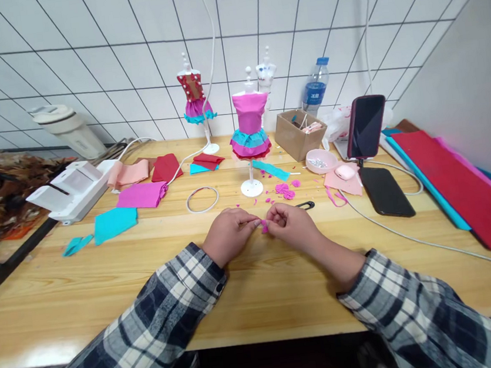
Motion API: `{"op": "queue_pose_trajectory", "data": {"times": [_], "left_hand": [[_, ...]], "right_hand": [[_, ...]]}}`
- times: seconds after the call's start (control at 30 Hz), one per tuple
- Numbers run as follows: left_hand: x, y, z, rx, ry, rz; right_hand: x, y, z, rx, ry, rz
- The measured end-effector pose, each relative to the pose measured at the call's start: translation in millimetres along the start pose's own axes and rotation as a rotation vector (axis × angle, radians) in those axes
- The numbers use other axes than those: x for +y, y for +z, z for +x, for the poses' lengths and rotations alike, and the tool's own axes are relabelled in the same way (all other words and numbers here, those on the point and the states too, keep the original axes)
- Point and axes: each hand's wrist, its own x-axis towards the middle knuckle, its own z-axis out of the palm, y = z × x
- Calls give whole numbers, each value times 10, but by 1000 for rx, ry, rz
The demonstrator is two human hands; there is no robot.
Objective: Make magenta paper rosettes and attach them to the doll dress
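Note:
Between the fingertips of my left hand and my right hand is a small piece of magenta crepe paper. Both hands are closed in a pinch on it, low over the table. Just beyond them lie magenta paper scraps and a turquoise strip. A black-handled tool shows partly behind my right hand. Directly ahead stands a miniature dress form on a white base, in a magenta top and a ruffled skirt of turquoise, magenta and red.
Behind stand a second dressed form and a white form. Folded paper and a white power strip lie left. Rightward are a cardboard box, a pink bowl, phones, a cable and long coloured sheets.

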Motion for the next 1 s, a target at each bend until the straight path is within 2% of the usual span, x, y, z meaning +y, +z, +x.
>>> {"op": "queue_pose_trajectory", "data": {"times": [0.1,0.23,0.47,0.67,0.83,1.0], "left_hand": [[-2,-6,5,6,-29,-28],[51,-22,19,-16,-73,-127],[30,3,16,-5,-72,-162],[-4,25,7,-12,-12,-113],[16,20,9,-1,-24,-64],[35,14,14,-5,-42,-81]], "right_hand": [[9,-22,-7,27,19,-15],[-4,-41,-17,-16,16,-5],[-54,-63,-52,-35,2,16],[-81,-73,-63,-21,-4,50],[-71,-105,-37,-75,71,82],[-29,-110,-13,-28,83,46]]}}
